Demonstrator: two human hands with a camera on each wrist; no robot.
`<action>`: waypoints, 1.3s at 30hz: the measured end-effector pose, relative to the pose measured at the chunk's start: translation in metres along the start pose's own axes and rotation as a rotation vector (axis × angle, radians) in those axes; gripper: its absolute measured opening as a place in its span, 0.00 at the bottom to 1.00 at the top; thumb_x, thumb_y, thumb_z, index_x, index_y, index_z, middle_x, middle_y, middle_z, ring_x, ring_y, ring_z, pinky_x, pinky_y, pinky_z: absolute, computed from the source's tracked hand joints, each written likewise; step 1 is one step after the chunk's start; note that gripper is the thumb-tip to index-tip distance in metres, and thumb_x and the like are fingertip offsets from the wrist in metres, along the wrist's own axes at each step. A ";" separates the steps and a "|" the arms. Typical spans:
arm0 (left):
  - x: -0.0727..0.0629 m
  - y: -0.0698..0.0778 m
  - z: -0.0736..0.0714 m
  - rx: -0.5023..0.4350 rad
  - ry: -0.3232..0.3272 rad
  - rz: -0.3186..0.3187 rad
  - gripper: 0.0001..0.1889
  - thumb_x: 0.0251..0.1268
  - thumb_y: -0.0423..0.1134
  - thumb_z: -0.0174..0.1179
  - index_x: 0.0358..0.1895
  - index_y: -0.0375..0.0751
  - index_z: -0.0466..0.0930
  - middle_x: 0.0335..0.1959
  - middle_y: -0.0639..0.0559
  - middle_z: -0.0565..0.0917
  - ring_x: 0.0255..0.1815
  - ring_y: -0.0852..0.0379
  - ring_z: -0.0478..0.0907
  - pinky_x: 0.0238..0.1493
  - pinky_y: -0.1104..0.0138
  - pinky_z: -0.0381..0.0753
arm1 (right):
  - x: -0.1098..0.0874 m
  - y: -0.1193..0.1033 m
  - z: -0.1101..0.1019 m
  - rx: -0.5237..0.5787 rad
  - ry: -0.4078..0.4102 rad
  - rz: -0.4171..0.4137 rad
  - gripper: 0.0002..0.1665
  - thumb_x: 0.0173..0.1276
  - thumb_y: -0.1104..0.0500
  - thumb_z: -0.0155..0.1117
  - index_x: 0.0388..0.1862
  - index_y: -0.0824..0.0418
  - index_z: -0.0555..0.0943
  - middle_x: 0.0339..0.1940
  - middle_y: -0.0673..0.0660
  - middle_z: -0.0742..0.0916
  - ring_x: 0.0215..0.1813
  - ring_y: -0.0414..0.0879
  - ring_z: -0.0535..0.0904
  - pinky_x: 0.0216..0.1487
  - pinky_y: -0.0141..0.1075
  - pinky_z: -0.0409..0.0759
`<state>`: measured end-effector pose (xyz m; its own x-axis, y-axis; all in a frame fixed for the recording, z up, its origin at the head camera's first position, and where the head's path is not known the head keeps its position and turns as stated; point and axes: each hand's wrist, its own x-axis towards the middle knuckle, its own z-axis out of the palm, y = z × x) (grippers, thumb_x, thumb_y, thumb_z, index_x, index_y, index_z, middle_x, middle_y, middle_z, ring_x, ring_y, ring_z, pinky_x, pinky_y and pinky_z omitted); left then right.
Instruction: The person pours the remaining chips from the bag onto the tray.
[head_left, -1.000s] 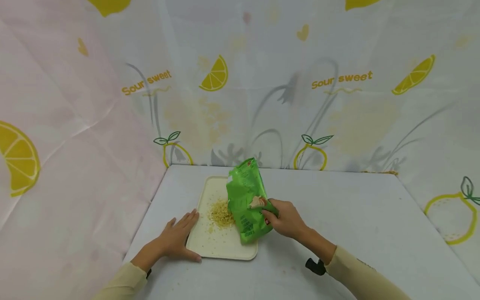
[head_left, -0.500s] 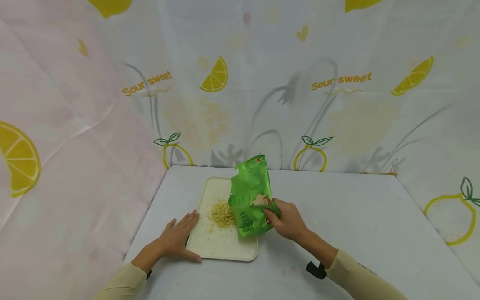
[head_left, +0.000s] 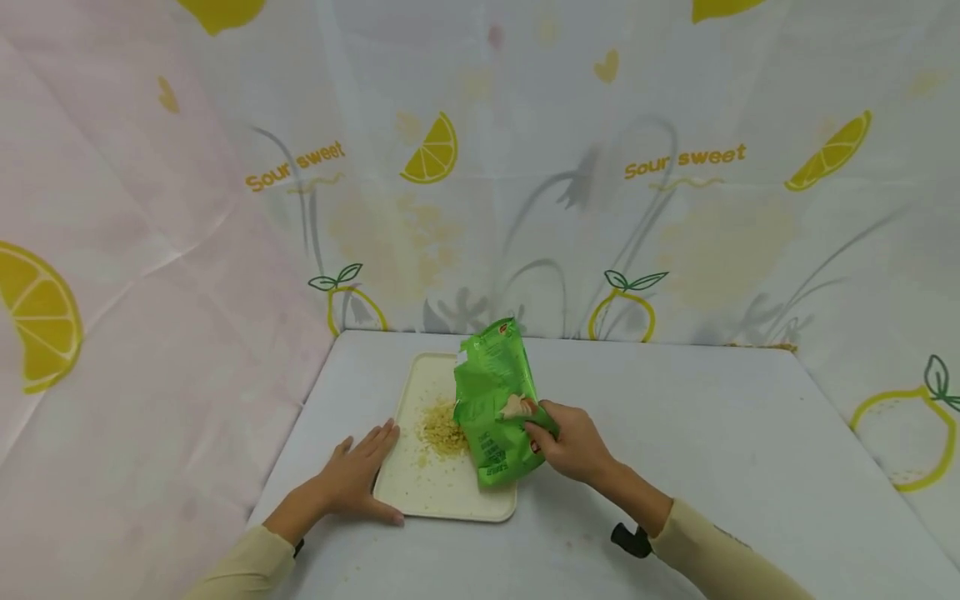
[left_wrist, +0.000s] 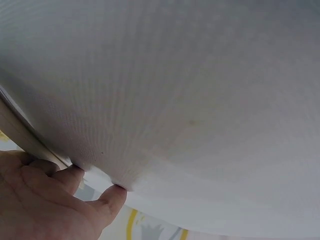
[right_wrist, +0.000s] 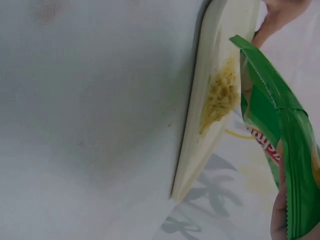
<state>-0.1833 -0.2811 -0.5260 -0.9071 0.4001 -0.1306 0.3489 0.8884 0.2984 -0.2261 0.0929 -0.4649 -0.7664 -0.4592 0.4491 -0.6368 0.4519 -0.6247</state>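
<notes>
A green snack bag point(head_left: 495, 392) is pinched near its right edge by my right hand point(head_left: 573, 442), thumb on the near face. It hangs tilted over the right part of a cream tray point(head_left: 442, 500). Yellow crumbled bits point(head_left: 442, 429) lie heaped mid-tray, partly hidden by the bag in the head view. In the right wrist view the bag point(right_wrist: 275, 95) shows its crimped edge above the crumb pile point(right_wrist: 220, 95). My left hand point(head_left: 348, 479) lies with fingers spread along the tray's left rim, touching it. In the left wrist view the left hand's fingertips point(left_wrist: 117, 192) meet the white tabletop.
A white-covered table point(head_left: 690, 433) spreads around the tray, widest to the right. Lemon-printed curtains point(head_left: 525, 167) hang behind it and on both sides. A black wrist mount point(head_left: 632, 540) sits at the right forearm. A few small crumbs point(head_left: 352, 575) lie on the cloth at the front left.
The bag first tilted up and slightly right, then swung back left and down to about its earlier position. The left hand and the tray have stayed in place.
</notes>
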 end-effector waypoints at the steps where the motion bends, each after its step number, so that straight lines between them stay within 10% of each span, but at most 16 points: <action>1: 0.000 0.000 0.000 0.002 0.002 0.000 0.74 0.33 0.81 0.65 0.79 0.34 0.46 0.81 0.38 0.49 0.79 0.36 0.51 0.68 0.30 0.51 | 0.000 0.000 0.000 0.005 -0.003 0.002 0.06 0.68 0.64 0.66 0.31 0.60 0.78 0.16 0.42 0.72 0.18 0.29 0.61 0.18 0.26 0.62; 19: 0.001 -0.002 0.002 -0.002 0.003 -0.017 0.75 0.31 0.81 0.66 0.79 0.35 0.46 0.81 0.39 0.48 0.80 0.37 0.50 0.69 0.31 0.50 | -0.001 0.000 0.001 0.028 0.125 -0.046 0.03 0.65 0.67 0.67 0.35 0.61 0.80 0.18 0.44 0.75 0.19 0.30 0.63 0.18 0.27 0.64; 39: 0.000 -0.001 0.002 0.004 0.016 0.004 0.74 0.33 0.80 0.67 0.79 0.34 0.46 0.81 0.38 0.49 0.79 0.36 0.52 0.68 0.31 0.51 | -0.004 0.002 0.002 0.008 0.060 0.022 0.08 0.67 0.63 0.67 0.29 0.57 0.77 0.16 0.43 0.72 0.18 0.30 0.62 0.18 0.26 0.63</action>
<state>-0.1835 -0.2817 -0.5284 -0.9093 0.4001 -0.1142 0.3535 0.8877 0.2951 -0.2237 0.0943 -0.4692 -0.7843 -0.4021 0.4725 -0.6190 0.4550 -0.6402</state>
